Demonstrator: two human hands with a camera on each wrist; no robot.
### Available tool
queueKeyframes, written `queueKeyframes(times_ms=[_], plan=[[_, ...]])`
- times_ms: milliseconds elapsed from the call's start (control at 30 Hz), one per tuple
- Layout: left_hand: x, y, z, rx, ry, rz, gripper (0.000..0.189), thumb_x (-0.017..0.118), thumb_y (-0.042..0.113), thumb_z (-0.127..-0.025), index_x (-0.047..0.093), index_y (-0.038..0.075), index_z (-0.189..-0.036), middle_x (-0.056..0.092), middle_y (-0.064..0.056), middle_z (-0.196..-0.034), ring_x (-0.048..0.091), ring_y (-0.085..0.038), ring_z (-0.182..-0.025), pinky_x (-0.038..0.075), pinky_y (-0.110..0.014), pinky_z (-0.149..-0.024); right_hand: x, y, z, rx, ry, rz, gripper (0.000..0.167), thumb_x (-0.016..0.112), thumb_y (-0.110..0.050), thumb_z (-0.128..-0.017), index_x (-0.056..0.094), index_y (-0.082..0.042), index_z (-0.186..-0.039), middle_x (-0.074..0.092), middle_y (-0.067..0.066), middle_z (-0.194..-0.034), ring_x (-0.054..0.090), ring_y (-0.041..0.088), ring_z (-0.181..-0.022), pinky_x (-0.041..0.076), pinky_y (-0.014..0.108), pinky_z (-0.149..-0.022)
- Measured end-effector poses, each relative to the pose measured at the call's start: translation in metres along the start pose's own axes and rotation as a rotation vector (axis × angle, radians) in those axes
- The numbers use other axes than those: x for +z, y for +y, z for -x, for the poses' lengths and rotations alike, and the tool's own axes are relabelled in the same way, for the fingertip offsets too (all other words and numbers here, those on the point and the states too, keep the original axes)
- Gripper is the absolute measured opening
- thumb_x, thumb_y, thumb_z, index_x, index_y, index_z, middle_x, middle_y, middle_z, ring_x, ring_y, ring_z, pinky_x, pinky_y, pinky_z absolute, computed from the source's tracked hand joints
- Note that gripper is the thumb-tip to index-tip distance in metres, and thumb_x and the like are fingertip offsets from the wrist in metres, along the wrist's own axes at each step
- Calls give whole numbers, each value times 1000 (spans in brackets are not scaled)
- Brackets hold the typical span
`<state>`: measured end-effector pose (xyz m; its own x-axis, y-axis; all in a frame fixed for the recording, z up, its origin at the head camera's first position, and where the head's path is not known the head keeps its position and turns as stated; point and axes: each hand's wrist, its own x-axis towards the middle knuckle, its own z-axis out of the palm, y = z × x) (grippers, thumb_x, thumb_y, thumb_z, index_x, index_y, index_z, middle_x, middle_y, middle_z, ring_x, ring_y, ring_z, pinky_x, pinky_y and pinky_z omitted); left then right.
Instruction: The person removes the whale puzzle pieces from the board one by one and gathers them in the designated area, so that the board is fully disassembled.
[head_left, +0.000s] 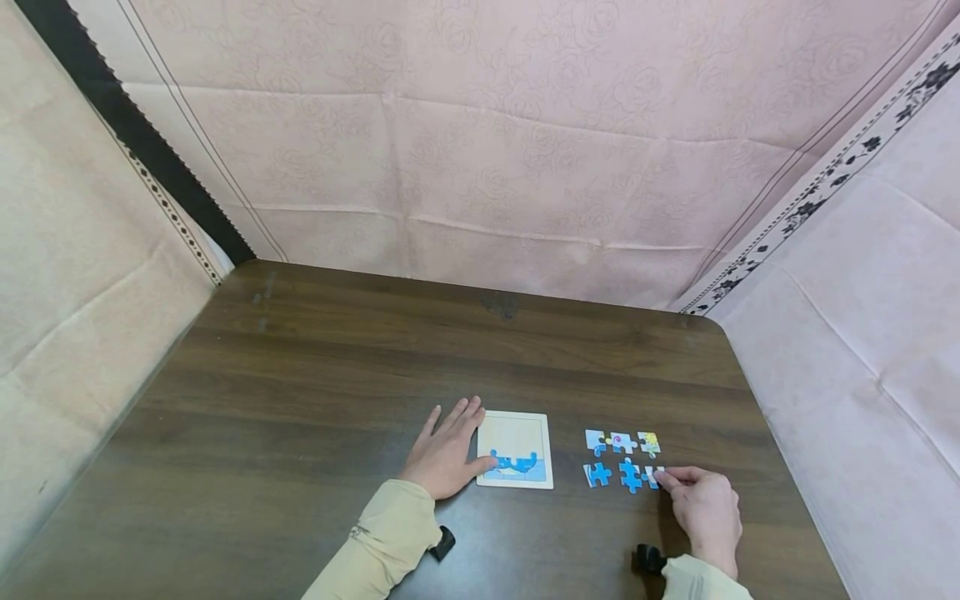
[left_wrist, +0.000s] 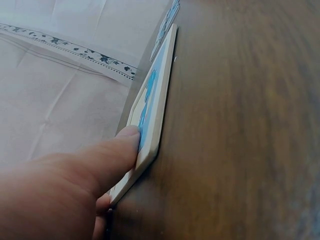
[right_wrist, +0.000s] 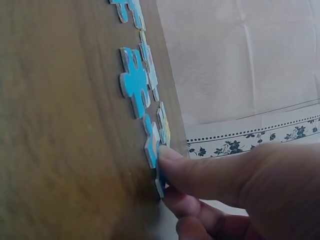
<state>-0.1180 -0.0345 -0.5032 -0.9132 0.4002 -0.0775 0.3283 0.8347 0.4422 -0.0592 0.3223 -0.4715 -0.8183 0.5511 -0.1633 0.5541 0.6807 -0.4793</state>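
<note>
A square puzzle tray [head_left: 513, 431] with a pale rim lies on the table, its lower part filled with joined blue pieces [head_left: 525, 467]. Spread along its left edge is my left hand [head_left: 442, 458], fingers straight, the thumb resting on the rim and the blue pieces. Off to the right, my right hand [head_left: 705, 507] pinches a small puzzle piece [right_wrist: 160, 183] between thumb and fingers at the end of the near row. Much of that piece is hidden by the thumb. Beside it lie a blue piece [head_left: 630, 476] and another blue-and-white piece [head_left: 597, 475].
A far row of loose pieces holds a pale blue one [head_left: 595, 441], one with a pink mark [head_left: 622, 442] and a yellow one [head_left: 648, 442]. The brown wooden table [head_left: 300, 400] meets hanging pale cloth [head_left: 465, 167] at its back and sides.
</note>
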Motion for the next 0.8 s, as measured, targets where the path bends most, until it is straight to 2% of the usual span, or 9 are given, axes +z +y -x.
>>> queueKeyframes(times_ms=[367, 600, 800], plan=[[-2, 0, 0, 0, -7, 4, 82, 59, 58, -90, 34, 12, -152, 22, -2, -160, 15, -21, -148, 5, -50, -118, 3, -7, 1, 7, -3, -2, 21, 72, -28, -89, 75, -10, -97, 72, 4, -82, 61, 30, -85, 40, 45, -65], [-2, 0, 0, -2, -9, 0, 82, 59, 59, -89, 34, 12, -152, 22, -2, -160, 14, -21, -148, 5, -51, -118, 2, -9, 3, -58, -18, 3, 21, 69, -25, -91, 76, -7, -98, 73, 8, -85, 62, 33, -90, 44, 47, -67], [-1, 0, 0, -1, -9, -10, 83, 58, 60, -89, 33, 12, -152, 22, -2, -160, 14, -21, -148, 5, -51, -118, 1, -13, 6, -136, 52, -46, 24, 71, -28, -90, 75, -7, -98, 71, 5, -81, 61, 24, -75, 41, 34, -60]])
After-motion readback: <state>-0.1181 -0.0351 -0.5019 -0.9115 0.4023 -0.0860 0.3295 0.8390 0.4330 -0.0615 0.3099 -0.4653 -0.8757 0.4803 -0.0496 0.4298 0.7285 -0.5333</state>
